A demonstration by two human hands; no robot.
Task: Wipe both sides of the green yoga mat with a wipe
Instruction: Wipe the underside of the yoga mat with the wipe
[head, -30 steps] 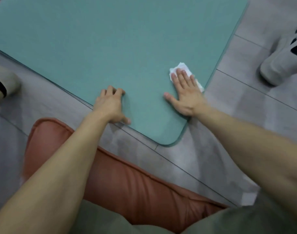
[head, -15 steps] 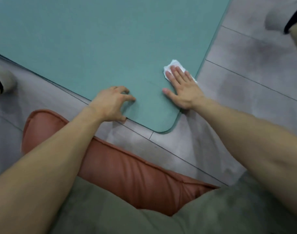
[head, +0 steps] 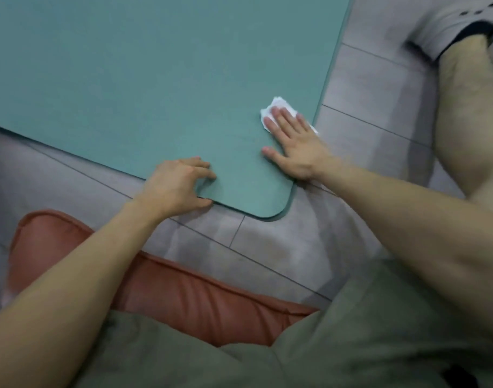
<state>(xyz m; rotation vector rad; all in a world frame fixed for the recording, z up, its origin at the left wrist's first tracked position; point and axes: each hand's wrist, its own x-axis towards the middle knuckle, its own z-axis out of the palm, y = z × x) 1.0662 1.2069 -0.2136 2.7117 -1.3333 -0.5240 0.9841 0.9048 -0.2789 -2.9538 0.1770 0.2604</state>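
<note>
The step in hand is the wiping of the upward face of the green yoga mat (head: pixel 155 79), close to its near rounded corner. The mat lies flat on the grey tiled floor (head: pixel 365 88) and fills the upper left of the view, with its corner pointing toward the person.

The right hand (head: pixel 295 147) lies flat on the mat just inside its right edge. Its fingers are straight and spread, and they press the crumpled white wipe (head: pixel 279 101) onto the surface. The wipe shows beyond the fingertips and touches the mat near that edge.

The left hand (head: pixel 178 186) sits at the mat's near edge, on the other side of the corner. Its fingers are arched with the tips on the mat, and the thumb lies along the rim. The view is too soft to tell whether the thumb has got under the edge to pinch it or the hand merely steadies the mat.

The mat's face is an even, matt teal with no folds, marks or wet streaks to be seen, and a thin darker rim follows the edge. It looks soft and limp enough to lift by the corner.

The underside looks untouched. So the next move probably calls for finishing this corner, then taking a firm hold of the edge and turning the mat over.

An orange cushion (head: pixel 197 298) lies on the floor beside the mat's near edge. A bare leg (head: pixel 469 107) and a pale shoe (head: pixel 449 21) rest beyond its right edge.
</note>
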